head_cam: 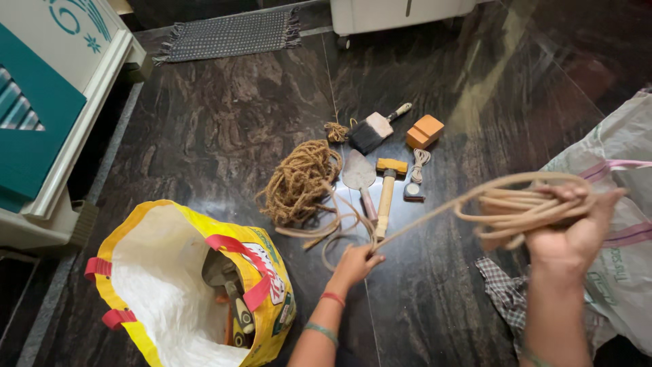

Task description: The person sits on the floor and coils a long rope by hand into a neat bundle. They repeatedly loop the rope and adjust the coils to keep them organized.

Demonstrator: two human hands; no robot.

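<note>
The head view looks down on a dark polished floor (204, 136). The right hand (570, 228) is raised and clenched around a bundle of pale rope (516, 207) wound in loops, which passes through the fist. One strand of that rope runs slanting down to the left hand (356, 261), which sits low near the floor and pinches the strand between its fingers. Past the left hand, the loose end of the rope lies in slack curls on the floor.

Just beyond those curls sits a coil of rough brown coir (299, 180). Beside it lie a trowel (360, 177) and a hammer (387, 194) with a yellow head, side by side and nearly touching. Farther off are a brush (372, 130), an orange block (424, 130) and a small hank of white string (419, 163).

At lower left stands an open yellow bag (146, 272) with red handles and tools inside. A grey sack (625, 204) lies on the right, behind the right hand. A mat (231, 34) lies at the top.
</note>
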